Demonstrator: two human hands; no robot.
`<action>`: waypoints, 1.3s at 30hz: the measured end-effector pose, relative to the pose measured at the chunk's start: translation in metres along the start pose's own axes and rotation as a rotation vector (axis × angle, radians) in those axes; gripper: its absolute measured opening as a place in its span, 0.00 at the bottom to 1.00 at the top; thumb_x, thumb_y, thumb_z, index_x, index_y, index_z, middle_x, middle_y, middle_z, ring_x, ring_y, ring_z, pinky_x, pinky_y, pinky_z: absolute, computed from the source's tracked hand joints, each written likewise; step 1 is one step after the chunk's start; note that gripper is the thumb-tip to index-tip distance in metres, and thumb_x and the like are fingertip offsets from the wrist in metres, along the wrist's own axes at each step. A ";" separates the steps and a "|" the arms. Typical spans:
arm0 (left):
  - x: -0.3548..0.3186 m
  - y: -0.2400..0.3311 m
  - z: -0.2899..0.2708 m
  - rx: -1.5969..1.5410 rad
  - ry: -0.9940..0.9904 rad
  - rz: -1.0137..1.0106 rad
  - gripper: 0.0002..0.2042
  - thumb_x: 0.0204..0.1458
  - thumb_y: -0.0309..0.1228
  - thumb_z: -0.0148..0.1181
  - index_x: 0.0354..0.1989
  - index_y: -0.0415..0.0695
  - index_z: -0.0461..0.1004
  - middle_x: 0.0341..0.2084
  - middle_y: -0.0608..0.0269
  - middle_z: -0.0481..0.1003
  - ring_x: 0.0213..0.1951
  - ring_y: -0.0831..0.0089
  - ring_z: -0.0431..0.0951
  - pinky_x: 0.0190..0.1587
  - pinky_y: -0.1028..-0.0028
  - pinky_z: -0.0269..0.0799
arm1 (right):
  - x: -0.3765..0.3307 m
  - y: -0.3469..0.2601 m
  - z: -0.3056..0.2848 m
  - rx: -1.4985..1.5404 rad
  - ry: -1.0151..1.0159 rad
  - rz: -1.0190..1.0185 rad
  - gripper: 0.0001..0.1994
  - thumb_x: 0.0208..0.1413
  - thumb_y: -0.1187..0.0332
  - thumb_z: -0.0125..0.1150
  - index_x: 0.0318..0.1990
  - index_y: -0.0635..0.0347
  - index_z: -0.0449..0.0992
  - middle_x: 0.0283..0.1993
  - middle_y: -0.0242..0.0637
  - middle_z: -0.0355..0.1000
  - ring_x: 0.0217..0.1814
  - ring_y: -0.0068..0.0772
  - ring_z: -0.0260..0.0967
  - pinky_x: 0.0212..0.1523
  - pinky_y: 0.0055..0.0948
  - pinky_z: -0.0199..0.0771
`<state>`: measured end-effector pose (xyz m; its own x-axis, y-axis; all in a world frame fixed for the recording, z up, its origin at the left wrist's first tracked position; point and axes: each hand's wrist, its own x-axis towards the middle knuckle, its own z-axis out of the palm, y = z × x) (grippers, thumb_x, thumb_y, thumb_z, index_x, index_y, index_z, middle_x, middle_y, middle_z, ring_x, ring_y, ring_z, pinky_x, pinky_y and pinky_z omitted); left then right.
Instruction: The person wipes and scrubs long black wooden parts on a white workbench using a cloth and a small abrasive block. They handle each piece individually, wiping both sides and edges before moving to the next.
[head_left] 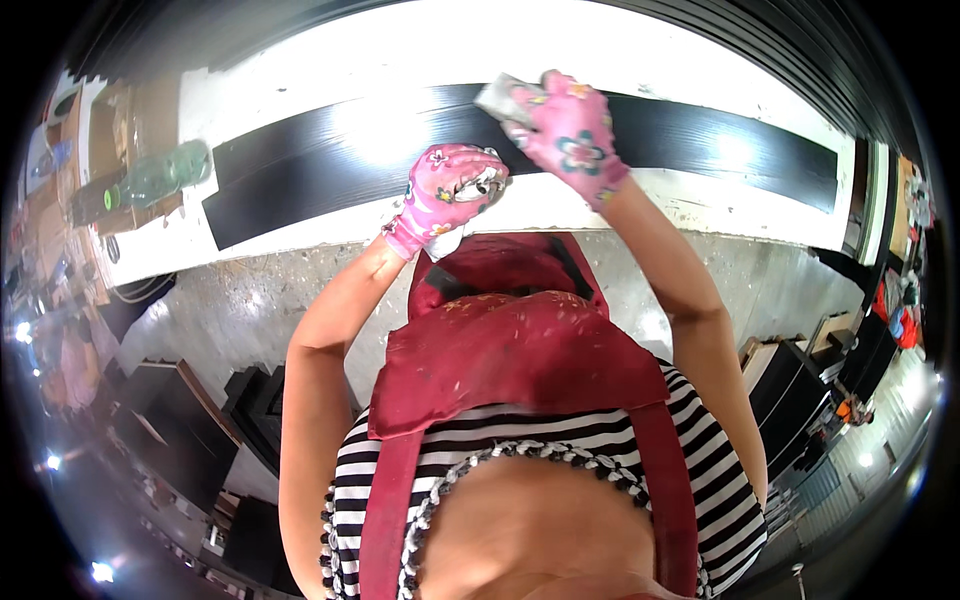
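Observation:
A long black board [290, 165] with a faint wood-grain sheen lies flat across a white worktable [300, 50]. My right hand [578, 135], in a pink flowered glove, is closed on a pale grey block-like pad [503, 98] at the board's far edge, near its middle. Whether the pad presses on the surface I cannot tell. My left hand [447, 192], gloved the same way, is closed round a crumpled white cloth [447, 243] at the near edge of the board. Part of the cloth shows between the fingers and part hangs below the wrist.
Left of the board, a clear greenish plastic bottle [165, 175] with a green cap lies on its side by a cardboard box [125, 115]. Dark stacked panels [180, 430] stand on the floor behind me at left, with more [795, 390] at right.

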<state>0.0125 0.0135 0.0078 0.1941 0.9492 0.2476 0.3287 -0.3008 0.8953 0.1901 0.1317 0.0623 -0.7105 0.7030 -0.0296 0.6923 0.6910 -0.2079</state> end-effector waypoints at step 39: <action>-0.006 0.008 0.036 0.048 -0.118 0.100 0.19 0.36 0.19 0.63 0.42 0.43 0.76 0.40 0.61 0.78 0.46 0.62 0.76 0.53 0.65 0.67 | -0.076 0.043 -0.009 -0.098 0.134 0.306 0.12 0.47 0.54 0.59 0.37 0.46 0.78 0.30 0.39 0.70 0.34 0.40 0.72 0.33 0.39 0.73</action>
<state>0.0476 0.0016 0.0003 0.3346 0.8978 0.2863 0.3461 -0.3996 0.8488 0.2746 0.1097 0.0642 -0.4503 0.8913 0.0537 0.8840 0.4535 -0.1137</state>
